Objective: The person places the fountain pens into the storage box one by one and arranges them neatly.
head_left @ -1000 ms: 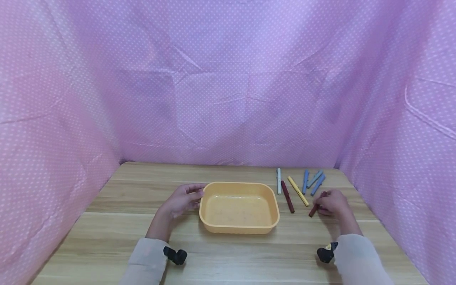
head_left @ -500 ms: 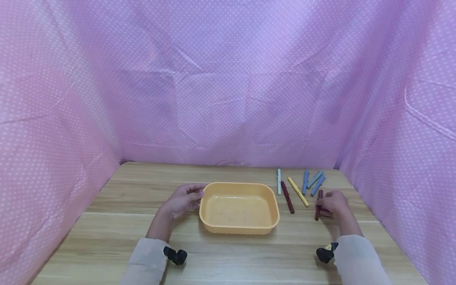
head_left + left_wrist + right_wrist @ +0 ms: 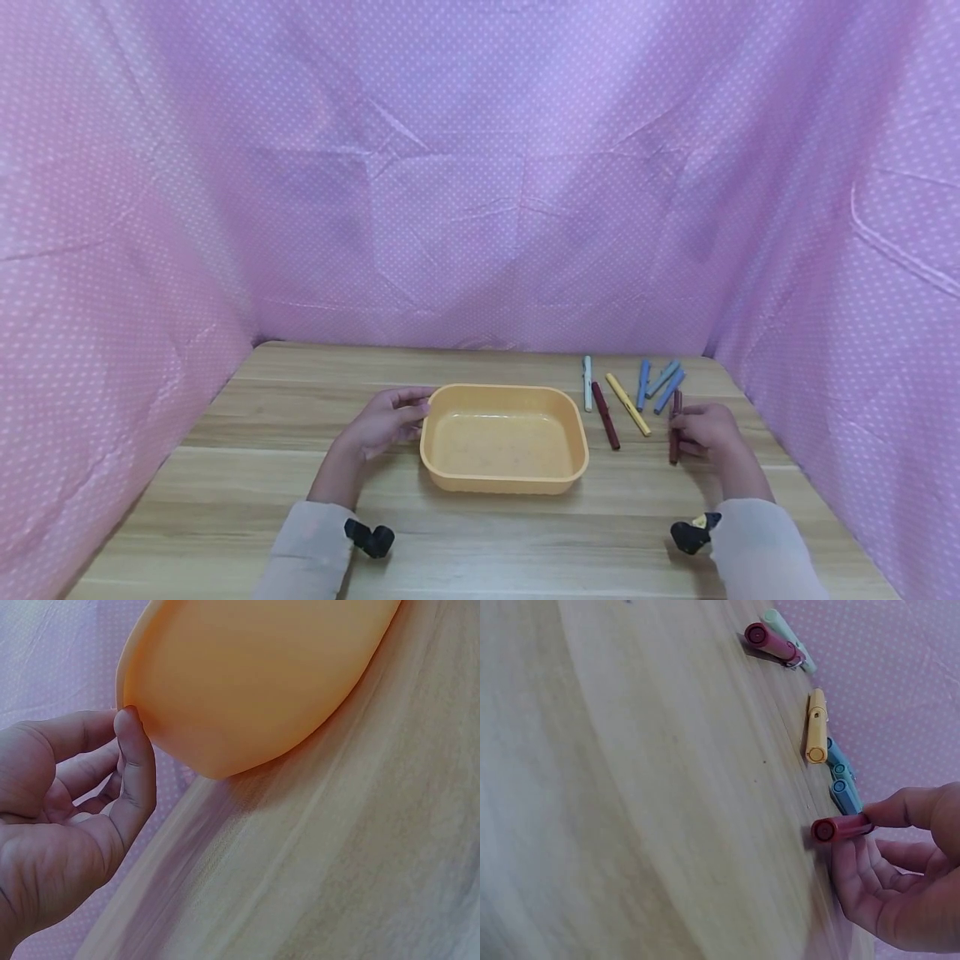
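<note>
The left hand [image 3: 385,422] pinches the left rim of a yellow-orange tray [image 3: 504,483] between thumb and forefinger, its other fingers loosely bent. The tray sits base down near the middle of the wood-grain worktop [image 3: 480,546] (pink dotted cloth [image 3: 480,183] hangs behind and on both sides). Right of it lie a pale pen [image 3: 587,387] and, just beside that, a dark red pen [image 3: 606,417]. Next comes a yellow pen [image 3: 628,404], slanted, then three bluish pens [image 3: 642,387] close together. Furthest right of the two hands, the right hand [image 3: 707,429] pinches a second dark red pen [image 3: 677,402] between thumb and fingers, near the bluish pens; whether it touches the worktop I cannot tell
</note>
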{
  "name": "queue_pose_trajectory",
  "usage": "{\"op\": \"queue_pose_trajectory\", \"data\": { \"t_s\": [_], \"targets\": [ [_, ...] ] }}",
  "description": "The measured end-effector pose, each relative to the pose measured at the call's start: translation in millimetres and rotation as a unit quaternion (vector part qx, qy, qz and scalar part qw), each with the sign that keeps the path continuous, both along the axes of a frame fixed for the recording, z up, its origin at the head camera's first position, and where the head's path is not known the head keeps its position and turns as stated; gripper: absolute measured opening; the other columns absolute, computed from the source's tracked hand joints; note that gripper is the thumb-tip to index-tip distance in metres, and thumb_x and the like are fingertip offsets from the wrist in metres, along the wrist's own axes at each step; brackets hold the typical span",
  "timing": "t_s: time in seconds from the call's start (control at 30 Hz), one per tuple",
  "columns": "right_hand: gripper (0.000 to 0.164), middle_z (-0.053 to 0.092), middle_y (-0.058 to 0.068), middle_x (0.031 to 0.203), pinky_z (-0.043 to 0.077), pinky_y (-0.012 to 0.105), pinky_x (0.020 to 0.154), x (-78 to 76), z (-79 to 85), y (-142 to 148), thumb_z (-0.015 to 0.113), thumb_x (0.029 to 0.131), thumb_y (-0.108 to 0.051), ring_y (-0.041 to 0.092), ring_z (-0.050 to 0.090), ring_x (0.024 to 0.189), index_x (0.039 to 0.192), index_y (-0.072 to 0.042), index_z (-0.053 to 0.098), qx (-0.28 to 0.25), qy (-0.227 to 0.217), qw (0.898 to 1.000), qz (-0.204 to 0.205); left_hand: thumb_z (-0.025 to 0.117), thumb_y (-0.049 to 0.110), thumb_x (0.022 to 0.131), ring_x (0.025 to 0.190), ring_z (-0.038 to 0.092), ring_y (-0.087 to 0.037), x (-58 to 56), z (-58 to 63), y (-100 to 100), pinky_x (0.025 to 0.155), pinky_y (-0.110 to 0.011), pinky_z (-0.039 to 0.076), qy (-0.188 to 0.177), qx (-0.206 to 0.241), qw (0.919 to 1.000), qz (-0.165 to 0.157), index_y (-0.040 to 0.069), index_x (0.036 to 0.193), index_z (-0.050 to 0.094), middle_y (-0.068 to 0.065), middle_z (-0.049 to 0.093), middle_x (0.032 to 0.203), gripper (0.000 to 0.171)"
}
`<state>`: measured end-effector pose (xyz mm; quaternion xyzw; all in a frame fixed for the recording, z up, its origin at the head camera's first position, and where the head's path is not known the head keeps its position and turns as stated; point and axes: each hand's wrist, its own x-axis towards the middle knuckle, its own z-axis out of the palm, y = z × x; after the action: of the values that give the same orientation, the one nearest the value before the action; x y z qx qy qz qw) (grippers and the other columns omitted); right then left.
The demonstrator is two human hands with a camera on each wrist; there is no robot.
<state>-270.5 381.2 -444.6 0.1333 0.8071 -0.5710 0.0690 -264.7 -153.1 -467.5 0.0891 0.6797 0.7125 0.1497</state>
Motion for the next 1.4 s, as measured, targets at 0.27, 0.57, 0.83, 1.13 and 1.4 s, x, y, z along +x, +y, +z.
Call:
{"op": "queue_pose_trajectory", "data": {
  "t_s": [0.27, 0.57, 0.83, 1.13, 1.4],
  "targets": [
    [0.059, 0.068, 0.005, 0.090, 0.062, 0.033, 0.075, 0.8, 3.4, 4.0, 0.050, 0.098, 0.005, 0.012, 0.068, 0.078, 0.147, 0.025, 0.024, -0.044, 0.024, 0.999, 0.019, 0.062, 0.006, 0.102, 0.093, 0.065, -0.018, -1.7, -1.0, -0.6, 0.080, -0.030, 0.059, 0.002, 0.004, 1.0000, -0.002, -0.006, 0.144, 0.051, -0.017, 0.062, 0.125, 0.046],
    [0.058, 0.069, 0.005, 0.092, 0.056, 0.026, 0.061, 0.0, 14.1, -0.3, 0.053, 0.102, -0.004, 0.009, 0.062, 0.073, 0.151, 0.016, 0.031, 0.043, 0.040, 0.997, 0.044, 0.061, 0.005, 0.102, 0.092, 0.064, -0.018, -2.9, -1.1, 0.2, 0.080, -0.030, 0.059, 0.000, 0.005, 1.0000, 0.001, -0.007, 0.144, 0.051, -0.017, 0.062, 0.125, 0.045],
    [0.058, 0.071, 0.010, 0.099, 0.059, 0.029, 0.066, -0.8, 22.0, -9.4, 0.056, 0.099, -0.004, 0.010, 0.066, 0.081, 0.147, 0.019, 0.033, 0.059, 0.064, 0.995, 0.052, 0.060, 0.005, 0.102, 0.090, 0.064, -0.018, -3.4, -1.6, 0.5, 0.079, -0.030, 0.060, -0.002, 0.008, 1.0000, -0.002, -0.007, 0.144, 0.051, -0.016, 0.063, 0.123, 0.044],
    [0.059, 0.057, 0.038, 0.129, 0.061, 0.032, 0.079, -0.3, 26.9, -28.7, 0.057, 0.099, -0.001, 0.022, 0.069, 0.097, 0.147, 0.021, 0.031, 0.069, 0.081, 0.991, 0.081, 0.060, 0.005, 0.103, 0.090, 0.063, -0.017, -3.1, -2.6, -0.7, 0.078, -0.029, 0.059, 0.004, 0.011, 0.9999, -0.007, -0.008, 0.143, 0.051, -0.014, 0.061, 0.120, 0.043],
    [0.058, 0.056, 0.038, 0.127, 0.062, 0.039, 0.081, 0.6, 34.6, -47.8, 0.059, 0.100, -0.001, 0.035, 0.067, 0.104, 0.149, 0.016, 0.034, 0.083, 0.093, 0.987, 0.099, 0.059, 0.007, 0.103, 0.089, 0.064, -0.016, -2.5, -3.7, -2.3, 0.079, -0.030, 0.059, 0.011, 0.016, 0.9997, -0.013, -0.008, 0.145, 0.049, -0.012, 0.063, 0.118, 0.046]
  ]
}}
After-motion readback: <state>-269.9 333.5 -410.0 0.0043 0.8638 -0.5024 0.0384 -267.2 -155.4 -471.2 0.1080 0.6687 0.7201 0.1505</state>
